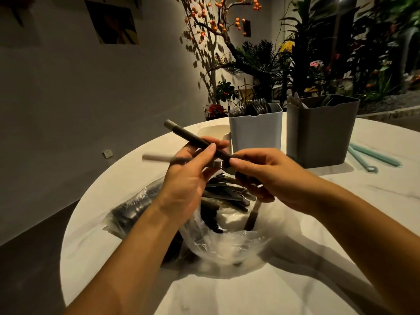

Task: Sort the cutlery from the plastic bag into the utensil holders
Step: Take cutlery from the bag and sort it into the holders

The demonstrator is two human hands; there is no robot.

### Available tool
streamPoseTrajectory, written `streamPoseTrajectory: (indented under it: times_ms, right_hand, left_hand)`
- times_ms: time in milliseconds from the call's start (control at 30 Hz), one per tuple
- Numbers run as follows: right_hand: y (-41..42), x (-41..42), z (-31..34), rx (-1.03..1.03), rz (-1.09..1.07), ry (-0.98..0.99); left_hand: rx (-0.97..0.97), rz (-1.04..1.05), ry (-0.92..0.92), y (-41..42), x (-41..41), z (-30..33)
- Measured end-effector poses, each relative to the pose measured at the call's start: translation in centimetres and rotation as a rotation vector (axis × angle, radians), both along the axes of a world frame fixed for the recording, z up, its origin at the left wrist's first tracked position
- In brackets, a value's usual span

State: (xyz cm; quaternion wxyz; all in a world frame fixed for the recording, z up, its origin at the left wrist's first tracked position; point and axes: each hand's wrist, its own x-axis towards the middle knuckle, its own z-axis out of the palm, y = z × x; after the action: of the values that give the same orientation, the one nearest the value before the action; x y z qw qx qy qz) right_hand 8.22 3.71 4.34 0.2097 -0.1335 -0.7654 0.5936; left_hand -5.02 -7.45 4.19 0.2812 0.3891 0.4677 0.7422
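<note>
Two hands meet above the clear plastic bag (218, 242) of dark cutlery on the round white table (295, 280). Left hand (191, 176) pinches a dark-handled utensil (193, 138) between thumb and fingers, a blurred second handle (159, 158) beneath. Right hand (270, 176) curls its fingers around the utensil's near end. Behind stand a white holder (255, 130) and a grey holder (320, 133), both holding cutlery.

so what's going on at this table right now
A person is sorting cutlery out of a clear plastic bag on a round white table. Both hands are raised above the bag: the left hand and right hand together hold a dark-handled utensil, and a second, blurred piece sticks out to the left. More cutlery lies in the bag. Behind stand a light holder, already holding pieces, and a grey holder.
</note>
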Motion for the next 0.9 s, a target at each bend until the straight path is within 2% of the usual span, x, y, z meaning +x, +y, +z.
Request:
streamPoseTrajectory:
  times_ms: [67,133,233,300,367,400,467,533,667,767,900]
  right_hand:
    - [0.5,0.6,0.5,-0.030,0.045,-0.020]
    - [1.0,0.9,0.8,-0.051,0.056,-0.044]
    - [1.5,1.0,0.5,-0.054,0.035,-0.079]
    - [1.9,1.1,0.2,-0.071,0.020,-0.108]
    - [2.3,1.3,0.1,-0.091,0.001,-0.120]
    - [2.4,1.3,0.0,-0.091,-0.009,-0.122]
    - [2.6,1.3,-0.1,-0.074,-0.037,-0.130]
    - [2.7,1.2,-0.2,-0.042,-0.076,-0.149]
    - [3.2,1.6,-0.1,0.002,-0.143,-0.133]
    - [3.5,1.7,-0.2,0.063,-0.134,-0.124]
    - [3.4,1.6,-0.2,0.134,-0.101,-0.155]
  left_hand:
    - [-0.018,-0.069,-0.034,-0.8,-0.7,0.5]
    - [-0.013,-0.196,-0.162,-1.5,-1.4,0.8]
    - [0.038,-0.265,-0.275,-1.7,-1.7,0.7]
    - [0.125,-0.218,-0.356,-1.4,-2.2,0.6]
    - [0.171,-0.086,-0.377,-1.0,-2.9,0.5]
    - [0.139,0.037,-0.285,-0.8,-3.2,0.4]
    - [-0.027,0.284,0.144,-0.4,-3.6,-0.2]
    - [-0.144,0.314,0.505,-0.3,-3.3,-0.9]
    - [-0.345,0.091,0.769,-1.1,-3.1,-0.9]
    - [-0.536,0.064,0.998,-1.1,-2.8,-1.3]
    - [-0.544,0.078,1.158,-0.5,-2.1,-2.1]
